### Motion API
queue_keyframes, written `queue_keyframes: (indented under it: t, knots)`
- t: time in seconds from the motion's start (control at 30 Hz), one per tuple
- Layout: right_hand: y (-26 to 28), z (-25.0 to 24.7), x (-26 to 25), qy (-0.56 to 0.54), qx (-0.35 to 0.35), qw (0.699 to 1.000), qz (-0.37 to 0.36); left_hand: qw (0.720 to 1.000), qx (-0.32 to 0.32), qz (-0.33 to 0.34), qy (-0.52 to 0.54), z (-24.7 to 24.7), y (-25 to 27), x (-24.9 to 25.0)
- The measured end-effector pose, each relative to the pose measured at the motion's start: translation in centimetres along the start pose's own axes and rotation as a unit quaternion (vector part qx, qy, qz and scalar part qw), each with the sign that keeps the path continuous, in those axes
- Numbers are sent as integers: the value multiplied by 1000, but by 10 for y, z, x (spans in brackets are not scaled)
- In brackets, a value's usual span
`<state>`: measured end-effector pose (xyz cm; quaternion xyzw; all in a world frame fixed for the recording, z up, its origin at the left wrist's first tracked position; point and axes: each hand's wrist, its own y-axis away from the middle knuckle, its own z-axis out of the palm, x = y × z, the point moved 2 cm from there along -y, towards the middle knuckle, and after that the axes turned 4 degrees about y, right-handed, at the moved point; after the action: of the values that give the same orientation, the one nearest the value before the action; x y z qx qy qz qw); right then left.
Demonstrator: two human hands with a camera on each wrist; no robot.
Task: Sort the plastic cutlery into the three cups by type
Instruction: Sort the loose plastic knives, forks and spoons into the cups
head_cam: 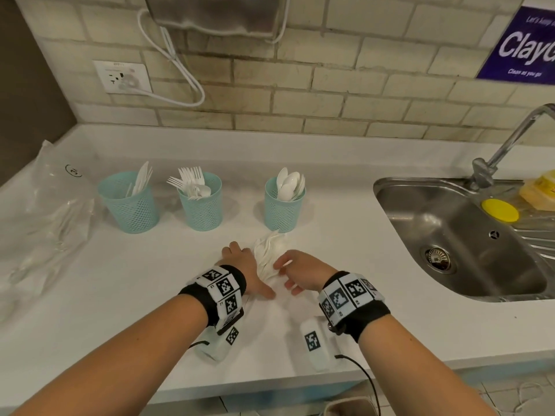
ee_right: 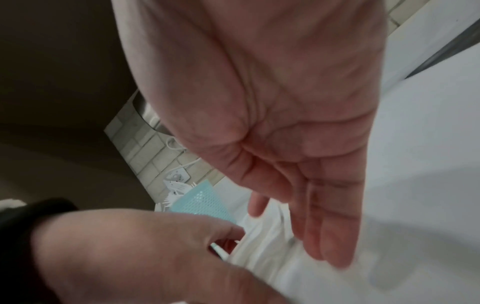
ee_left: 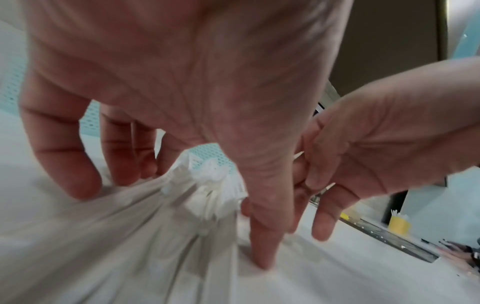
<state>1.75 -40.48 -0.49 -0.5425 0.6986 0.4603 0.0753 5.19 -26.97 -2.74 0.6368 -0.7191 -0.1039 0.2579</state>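
Observation:
Three teal mesh cups stand in a row on the white counter: knives (head_cam: 129,205) on the left, forks (head_cam: 202,205) in the middle, spoons (head_cam: 283,208) on the right. A fanned bundle of white plastic spoons (head_cam: 267,253) (ee_left: 205,185) (ee_right: 262,246) lies just in front of the spoon cup. My left hand (head_cam: 243,265) (ee_left: 166,205) straddles the bundle's left side, fingers and thumb pointing straight down at it. My right hand (head_cam: 289,273) (ee_right: 293,232) hovers at the bundle's right side, fingers straight, holding nothing that I can see. The handle ends are hidden under both hands.
A crumpled clear plastic bag (head_cam: 57,205) lies at the far left. A steel sink (head_cam: 381,187) with a tap (head_cam: 504,151), a yellow disc (head_cam: 500,210) and a yellow sponge (head_cam: 537,190) takes up the right. The counter's front edge runs under my forearms.

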Motion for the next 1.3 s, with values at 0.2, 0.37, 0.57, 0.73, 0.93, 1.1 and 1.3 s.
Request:
queue_keyframes:
  t: [0.2, 0.37, 0.57, 0.73, 0.93, 1.1, 1.3]
  knots:
    - [-24, -23, 7, 147, 114, 982, 23, 999, 14, 21, -22, -7, -2, 1]
    - [-36, -12, 1, 226, 63, 972, -1, 997, 6, 63, -44, -7, -6, 4]
    - [-34, -13, -2, 284, 96, 954, -20, 994, -4, 96, -51, -11, -16, 5]
    - [-34, -14, -6, 307, 100, 946, -37, 986, -17, 137, -97, -15, -22, 2]
    - [-33, -15, -3, 325, 108, 939, -38, 979, -4, 171, -113, -12, -23, -8]
    - [-30, -20, -4, 299, 106, 948, -21, 978, 5, 189, -94, -10, -24, -8]
    - [-20, -26, -3, 107, 138, 984, -18, 975, 6, 195, -102, -8, -24, -12]
